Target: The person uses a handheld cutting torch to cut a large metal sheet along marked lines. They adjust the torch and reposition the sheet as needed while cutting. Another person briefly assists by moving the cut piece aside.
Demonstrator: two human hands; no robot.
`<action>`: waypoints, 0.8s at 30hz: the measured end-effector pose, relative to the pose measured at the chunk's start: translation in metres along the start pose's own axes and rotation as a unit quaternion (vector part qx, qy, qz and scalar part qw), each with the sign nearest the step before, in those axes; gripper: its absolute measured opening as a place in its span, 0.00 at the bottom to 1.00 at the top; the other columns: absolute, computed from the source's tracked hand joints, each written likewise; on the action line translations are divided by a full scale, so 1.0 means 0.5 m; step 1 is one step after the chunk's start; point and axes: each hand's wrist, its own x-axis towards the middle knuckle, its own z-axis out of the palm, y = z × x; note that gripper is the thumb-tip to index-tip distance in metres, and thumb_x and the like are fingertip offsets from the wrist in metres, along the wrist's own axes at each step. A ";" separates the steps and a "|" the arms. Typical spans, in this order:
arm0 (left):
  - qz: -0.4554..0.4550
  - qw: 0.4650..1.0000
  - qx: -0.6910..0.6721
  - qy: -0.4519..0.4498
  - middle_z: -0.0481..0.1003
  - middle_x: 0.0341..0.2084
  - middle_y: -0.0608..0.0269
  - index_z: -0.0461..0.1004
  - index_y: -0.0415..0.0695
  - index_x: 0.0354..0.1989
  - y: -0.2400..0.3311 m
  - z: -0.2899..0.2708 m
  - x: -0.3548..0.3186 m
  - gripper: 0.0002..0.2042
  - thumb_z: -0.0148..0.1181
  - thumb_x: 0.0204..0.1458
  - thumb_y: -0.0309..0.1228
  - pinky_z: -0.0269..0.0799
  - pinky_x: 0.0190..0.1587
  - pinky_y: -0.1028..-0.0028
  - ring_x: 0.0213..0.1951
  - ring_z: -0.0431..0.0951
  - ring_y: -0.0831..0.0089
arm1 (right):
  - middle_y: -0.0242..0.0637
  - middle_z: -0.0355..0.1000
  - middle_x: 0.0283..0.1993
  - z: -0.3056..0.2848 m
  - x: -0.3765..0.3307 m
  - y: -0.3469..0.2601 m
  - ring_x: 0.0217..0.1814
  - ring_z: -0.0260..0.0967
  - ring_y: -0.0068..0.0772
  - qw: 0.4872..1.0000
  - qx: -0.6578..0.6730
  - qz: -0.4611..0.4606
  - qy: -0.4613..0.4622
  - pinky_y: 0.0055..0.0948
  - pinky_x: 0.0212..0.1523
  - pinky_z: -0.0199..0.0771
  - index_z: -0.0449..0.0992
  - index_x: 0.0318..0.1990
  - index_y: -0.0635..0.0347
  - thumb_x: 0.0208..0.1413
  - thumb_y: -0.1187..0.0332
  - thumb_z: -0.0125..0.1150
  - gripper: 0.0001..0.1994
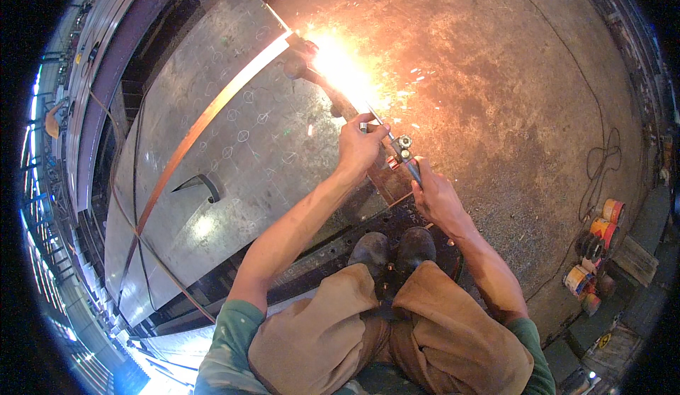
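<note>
A cutting torch [406, 153] with brass-coloured valves and a blue handle lies slanted between my hands, its tip pointing away from me. Closed round the handle is my right hand [440, 200]. My left hand [359, 148] pinches the torch's thin tubes farther forward. White-orange glare and sparks [347, 69] burst past the tip and hide the exact cutting spot. Under the torch, a brown steel bar [391, 184] runs along the edge of a large grey steel plate [262, 175] with chalk marks. A long curved metal strip [191, 138] crosses the plate toward the glare.
On the plate lies a short dark curved piece [210, 188]. Hoses or cables [115, 129] cross its left side. My boots [416, 248] are close to its near edge. Several coloured cans [577, 279] stand at right, near a loose cable [607, 158] on the brown floor [510, 97].
</note>
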 end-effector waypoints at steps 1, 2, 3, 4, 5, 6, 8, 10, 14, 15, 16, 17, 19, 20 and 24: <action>-0.014 1.000 -0.019 -0.013 0.81 0.28 0.55 0.78 0.32 0.49 -0.032 -0.015 0.011 0.18 0.69 0.52 0.30 0.73 0.34 0.70 0.29 0.79 0.74 | 0.60 0.73 0.31 0.008 0.005 -0.003 0.35 0.73 0.67 1.000 0.001 -0.005 -0.006 0.61 0.34 0.70 0.59 0.62 0.64 0.59 0.72 0.55 0.24; -0.026 0.999 0.012 -0.019 0.81 0.28 0.56 0.78 0.32 0.49 0.026 0.022 -0.014 0.18 0.69 0.52 0.30 0.73 0.34 0.70 0.30 0.79 0.74 | 0.60 0.73 0.31 -0.003 -0.013 0.020 0.35 0.73 0.67 1.000 -0.014 0.019 -0.003 0.61 0.34 0.70 0.59 0.62 0.64 0.59 0.72 0.55 0.24; -0.035 0.998 0.048 -0.017 0.81 0.28 0.57 0.78 0.33 0.49 0.098 0.040 -0.045 0.18 0.69 0.52 0.30 0.73 0.34 0.70 0.30 0.79 0.74 | 0.60 0.73 0.31 -0.015 -0.025 0.030 0.35 0.73 0.67 0.999 -0.025 0.028 0.002 0.61 0.34 0.70 0.58 0.62 0.64 0.59 0.72 0.55 0.24; -0.020 0.999 0.046 -0.011 0.82 0.29 0.57 0.78 0.33 0.49 0.085 0.029 -0.040 0.18 0.69 0.52 0.30 0.73 0.35 0.70 0.30 0.79 0.74 | 0.60 0.73 0.31 -0.015 -0.020 0.018 0.34 0.73 0.67 1.000 -0.025 0.016 0.000 0.61 0.34 0.70 0.58 0.63 0.65 0.59 0.72 0.55 0.24; -0.007 0.999 0.041 -0.008 0.82 0.29 0.57 0.78 0.33 0.50 0.063 0.022 -0.030 0.18 0.69 0.52 0.30 0.74 0.35 0.70 0.30 0.79 0.75 | 0.61 0.73 0.31 -0.014 -0.016 0.010 0.34 0.73 0.67 1.000 -0.028 0.008 -0.002 0.61 0.34 0.71 0.58 0.63 0.65 0.59 0.72 0.55 0.25; 0.007 1.000 0.006 -0.002 0.82 0.29 0.57 0.78 0.34 0.51 0.025 0.007 -0.012 0.19 0.68 0.53 0.30 0.74 0.35 0.69 0.30 0.79 0.73 | 0.60 0.73 0.30 -0.006 -0.009 0.002 0.34 0.73 0.66 1.000 -0.026 -0.004 -0.002 0.61 0.34 0.70 0.58 0.63 0.65 0.59 0.72 0.56 0.25; -0.022 0.999 0.041 -0.001 0.82 0.31 0.55 0.78 0.33 0.51 0.057 0.025 -0.030 0.19 0.68 0.52 0.30 0.74 0.37 0.69 0.32 0.80 0.72 | 0.60 0.73 0.30 -0.005 -0.020 0.019 0.33 0.73 0.66 0.999 -0.040 0.002 0.008 0.61 0.33 0.70 0.58 0.63 0.65 0.59 0.72 0.56 0.25; -0.033 0.998 0.055 0.002 0.82 0.32 0.53 0.77 0.32 0.51 0.064 0.029 -0.034 0.20 0.69 0.52 0.30 0.75 0.39 0.68 0.33 0.80 0.70 | 0.59 0.73 0.29 -0.003 -0.023 0.025 0.33 0.73 0.67 0.999 -0.035 0.004 0.012 0.61 0.33 0.70 0.58 0.63 0.65 0.59 0.71 0.56 0.25; -0.034 0.999 0.034 -0.002 0.82 0.34 0.51 0.77 0.31 0.52 0.037 0.021 -0.024 0.21 0.69 0.52 0.31 0.75 0.40 0.67 0.35 0.80 0.70 | 0.58 0.70 0.29 -0.011 -0.024 0.012 0.31 0.71 0.63 1.000 -0.015 -0.003 0.003 0.54 0.32 0.67 0.58 0.61 0.69 0.60 0.75 0.54 0.23; -0.038 0.999 0.028 -0.007 0.82 0.34 0.51 0.76 0.30 0.52 0.033 0.021 -0.023 0.22 0.69 0.52 0.31 0.75 0.40 0.67 0.35 0.80 0.70 | 0.58 0.70 0.29 -0.007 -0.025 0.017 0.31 0.71 0.63 1.000 -0.015 -0.015 0.014 0.54 0.32 0.67 0.58 0.61 0.69 0.60 0.75 0.54 0.23; -0.029 0.999 0.027 0.002 0.82 0.33 0.52 0.77 0.30 0.52 0.029 0.023 -0.023 0.22 0.69 0.52 0.31 0.74 0.39 0.67 0.34 0.80 0.70 | 0.58 0.70 0.29 -0.002 -0.025 0.021 0.30 0.71 0.63 0.999 -0.016 -0.027 0.025 0.54 0.32 0.67 0.58 0.61 0.69 0.61 0.75 0.54 0.23; -0.019 0.999 0.025 0.012 0.82 0.33 0.52 0.77 0.31 0.52 0.026 0.026 -0.024 0.21 0.69 0.52 0.31 0.74 0.39 0.67 0.34 0.80 0.70 | 0.57 0.70 0.29 0.000 -0.025 0.024 0.30 0.70 0.63 0.998 -0.016 -0.039 0.037 0.54 0.31 0.67 0.58 0.61 0.68 0.61 0.75 0.54 0.23; -0.010 1.000 0.026 0.013 0.82 0.32 0.53 0.77 0.31 0.52 0.026 0.029 -0.025 0.21 0.69 0.52 0.31 0.74 0.39 0.67 0.33 0.80 0.71 | 0.57 0.69 0.28 -0.009 -0.027 0.020 0.29 0.70 0.63 1.000 0.001 -0.013 0.009 0.54 0.31 0.67 0.58 0.61 0.68 0.60 0.75 0.54 0.22; -0.011 1.000 0.028 0.005 0.82 0.32 0.54 0.77 0.31 0.52 0.028 0.028 -0.027 0.21 0.69 0.52 0.31 0.74 0.39 0.67 0.33 0.80 0.71 | 0.57 0.69 0.28 -0.015 -0.028 0.014 0.29 0.70 0.63 1.000 0.010 0.001 -0.005 0.54 0.30 0.67 0.58 0.61 0.68 0.60 0.75 0.54 0.22; -0.017 0.999 0.028 -0.009 0.82 0.31 0.55 0.77 0.31 0.51 0.029 0.023 -0.030 0.20 0.69 0.51 0.31 0.74 0.38 0.68 0.33 0.79 0.72 | 0.58 0.70 0.28 -0.016 -0.029 0.004 0.29 0.70 0.64 1.000 0.004 -0.011 0.016 0.55 0.30 0.67 0.58 0.60 0.68 0.60 0.75 0.54 0.22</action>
